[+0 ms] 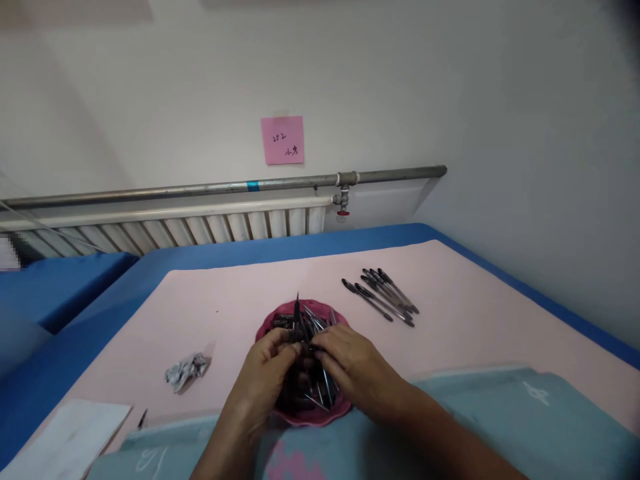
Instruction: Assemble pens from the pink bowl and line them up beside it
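Note:
A pink scalloped basket [325,419] holds several clear and dark pen parts [324,383]. Over it, my left hand [265,373] is closed, thumb and fingertips pinched around a small dark pen part [299,347]. My right hand [357,370] reaches in from the right, fingers also closed at a dark piece close to the left fingertips; its kind is not clear. Just beyond the left fingers a slim dark pointed piece [297,313] sticks up; whether it is held or leans in the basket, I cannot tell.
Several capped black pens [385,293] lie in a loose group at the back right of the pink tabletop [240,287]. Crumpled paper [186,371] lies left, with a white sheet [70,437] and a small dark piece [143,419] nearer. A radiator [240,223] and pipe run behind.

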`<action>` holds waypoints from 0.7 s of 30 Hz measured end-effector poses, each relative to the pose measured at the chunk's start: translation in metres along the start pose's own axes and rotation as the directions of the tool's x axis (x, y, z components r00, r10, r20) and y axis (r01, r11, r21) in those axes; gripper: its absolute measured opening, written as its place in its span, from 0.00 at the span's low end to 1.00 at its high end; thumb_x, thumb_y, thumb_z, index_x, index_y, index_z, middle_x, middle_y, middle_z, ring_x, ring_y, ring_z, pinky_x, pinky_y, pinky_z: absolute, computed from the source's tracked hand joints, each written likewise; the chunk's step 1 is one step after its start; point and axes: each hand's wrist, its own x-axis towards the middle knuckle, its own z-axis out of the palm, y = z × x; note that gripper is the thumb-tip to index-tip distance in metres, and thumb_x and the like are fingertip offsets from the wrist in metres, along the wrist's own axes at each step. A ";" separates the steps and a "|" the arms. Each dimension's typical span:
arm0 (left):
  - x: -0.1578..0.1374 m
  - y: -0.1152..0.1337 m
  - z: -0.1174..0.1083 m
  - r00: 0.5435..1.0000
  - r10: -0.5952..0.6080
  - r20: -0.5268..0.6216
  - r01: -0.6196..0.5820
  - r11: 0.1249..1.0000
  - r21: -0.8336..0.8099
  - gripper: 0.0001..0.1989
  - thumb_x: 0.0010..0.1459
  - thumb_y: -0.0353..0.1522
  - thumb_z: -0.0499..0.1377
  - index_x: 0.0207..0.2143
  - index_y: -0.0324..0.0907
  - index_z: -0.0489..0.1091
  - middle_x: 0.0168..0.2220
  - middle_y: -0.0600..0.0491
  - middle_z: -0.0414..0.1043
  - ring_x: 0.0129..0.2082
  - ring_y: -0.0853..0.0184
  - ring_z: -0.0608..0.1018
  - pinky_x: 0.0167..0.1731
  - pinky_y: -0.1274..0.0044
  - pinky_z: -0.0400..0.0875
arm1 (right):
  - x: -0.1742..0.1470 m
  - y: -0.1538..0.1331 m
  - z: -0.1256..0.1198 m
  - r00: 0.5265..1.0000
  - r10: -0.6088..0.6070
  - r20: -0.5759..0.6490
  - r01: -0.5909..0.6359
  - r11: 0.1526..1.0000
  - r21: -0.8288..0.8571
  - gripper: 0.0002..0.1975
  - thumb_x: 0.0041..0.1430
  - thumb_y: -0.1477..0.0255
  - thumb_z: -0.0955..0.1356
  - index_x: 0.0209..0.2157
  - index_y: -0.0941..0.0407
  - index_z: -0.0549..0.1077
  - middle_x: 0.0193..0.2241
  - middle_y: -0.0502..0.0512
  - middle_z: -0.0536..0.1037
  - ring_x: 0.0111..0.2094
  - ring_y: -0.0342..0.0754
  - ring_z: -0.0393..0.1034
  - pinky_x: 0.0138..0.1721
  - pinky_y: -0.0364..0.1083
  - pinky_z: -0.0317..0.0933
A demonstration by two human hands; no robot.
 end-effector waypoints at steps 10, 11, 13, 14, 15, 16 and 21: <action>-0.002 -0.001 0.003 0.996 0.008 0.084 -0.021 0.986 0.164 0.08 0.49 0.35 0.59 0.31 0.40 0.68 0.22 0.57 0.68 0.19 0.72 0.69 0.22 0.79 0.64 | 0.006 0.010 -0.014 0.881 0.423 -0.213 -0.276 0.824 0.495 0.08 0.54 0.73 0.64 0.37 0.55 0.71 0.33 0.52 0.74 0.35 0.46 0.67 0.39 0.47 0.61; -0.002 -0.002 0.003 0.995 0.005 0.099 -0.023 0.984 0.177 0.07 0.49 0.35 0.59 0.30 0.40 0.68 0.22 0.56 0.67 0.20 0.72 0.69 0.22 0.78 0.64 | 0.007 0.011 -0.015 0.838 0.502 -0.216 -0.280 0.734 0.619 0.08 0.54 0.71 0.65 0.36 0.55 0.71 0.33 0.51 0.74 0.33 0.46 0.67 0.37 0.47 0.61; -0.002 -0.004 0.004 0.992 -0.018 0.127 -0.007 0.982 0.190 0.07 0.49 0.35 0.58 0.29 0.41 0.68 0.22 0.56 0.67 0.20 0.71 0.69 0.22 0.77 0.64 | 0.009 0.014 -0.016 0.779 0.601 -0.177 -0.255 0.562 0.786 0.08 0.51 0.68 0.67 0.34 0.56 0.70 0.28 0.50 0.73 0.28 0.43 0.67 0.33 0.45 0.61; -0.003 -0.005 0.004 0.990 -0.027 0.137 0.000 0.981 0.193 0.06 0.49 0.35 0.58 0.29 0.41 0.68 0.21 0.56 0.67 0.20 0.71 0.69 0.23 0.77 0.64 | 0.010 0.015 -0.015 0.765 0.626 -0.149 -0.245 0.498 0.832 0.09 0.50 0.67 0.68 0.34 0.56 0.70 0.26 0.49 0.72 0.26 0.42 0.66 0.31 0.44 0.60; -0.004 -0.005 0.005 0.989 -0.029 0.143 0.000 0.981 0.195 0.06 0.49 0.35 0.58 0.28 0.41 0.68 0.22 0.56 0.67 0.20 0.70 0.69 0.23 0.77 0.64 | 0.010 0.016 -0.015 0.758 0.640 -0.124 -0.240 0.451 0.860 0.10 0.49 0.67 0.69 0.33 0.56 0.70 0.25 0.48 0.72 0.24 0.41 0.65 0.30 0.44 0.60; -0.005 -0.005 0.006 0.989 -0.024 0.146 -0.006 0.980 0.198 0.05 0.49 0.34 0.58 0.28 0.41 0.68 0.22 0.56 0.67 0.21 0.70 0.69 0.23 0.77 0.64 | 0.010 0.016 -0.015 0.756 0.646 -0.105 -0.237 0.419 0.877 0.10 0.48 0.67 0.69 0.33 0.57 0.70 0.24 0.47 0.71 0.23 0.41 0.64 0.30 0.44 0.59; -0.007 -0.003 0.009 0.989 0.006 0.146 -0.042 0.969 0.245 0.04 0.49 0.32 0.58 0.27 0.41 0.69 0.23 0.55 0.67 0.22 0.70 0.68 0.22 0.79 0.62 | 0.011 0.014 -0.015 0.752 0.654 -0.079 -0.225 0.367 0.902 0.10 0.46 0.68 0.70 0.32 0.56 0.70 0.22 0.47 0.72 0.22 0.41 0.64 0.29 0.44 0.58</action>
